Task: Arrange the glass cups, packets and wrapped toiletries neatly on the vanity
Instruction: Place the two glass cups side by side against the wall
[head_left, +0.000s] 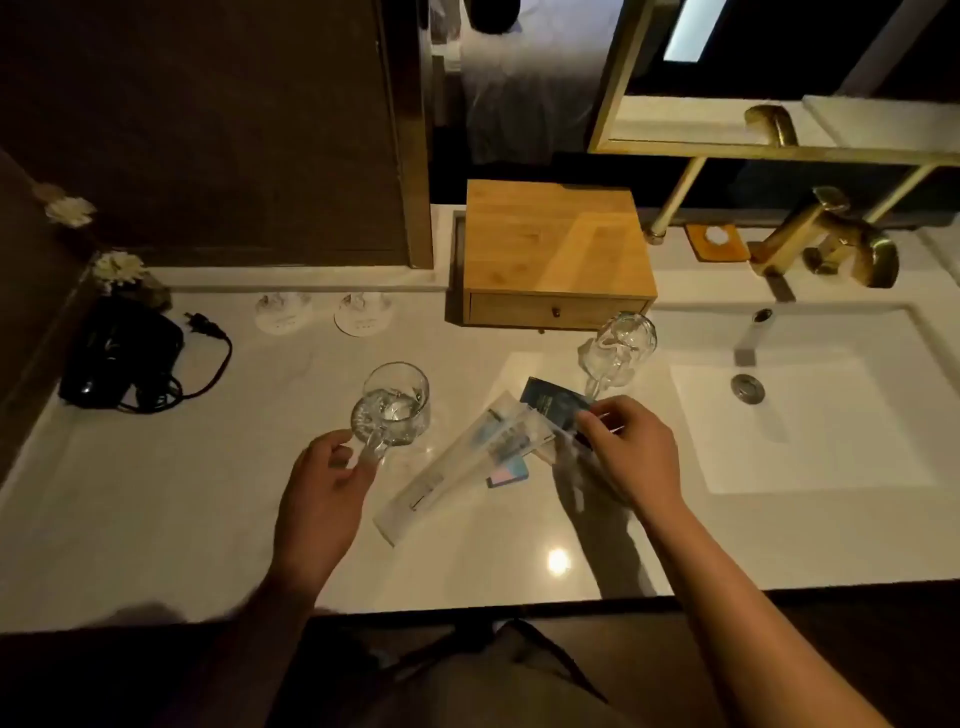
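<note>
Left hand (324, 486) gripping tilted glass cup (390, 410); right hand (631, 449) on packets (553, 402).

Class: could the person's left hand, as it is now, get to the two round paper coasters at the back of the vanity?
Probably not yet: the left hand is holding a glass cup. The counter toward the coasters looks clear, though.

A light bamboo box with a single front drawer and small knob (558, 254) stands at the back edge of the pale stone countertop (156, 519). A black hair dryer with coiled cord and plug (122, 358) lies near the left edge. Two round white paper coasters (283, 312) sit along the back edge. A brushed-gold faucet (831, 239) stands behind the white rectangular sink basin (810, 415) at the right.
</note>
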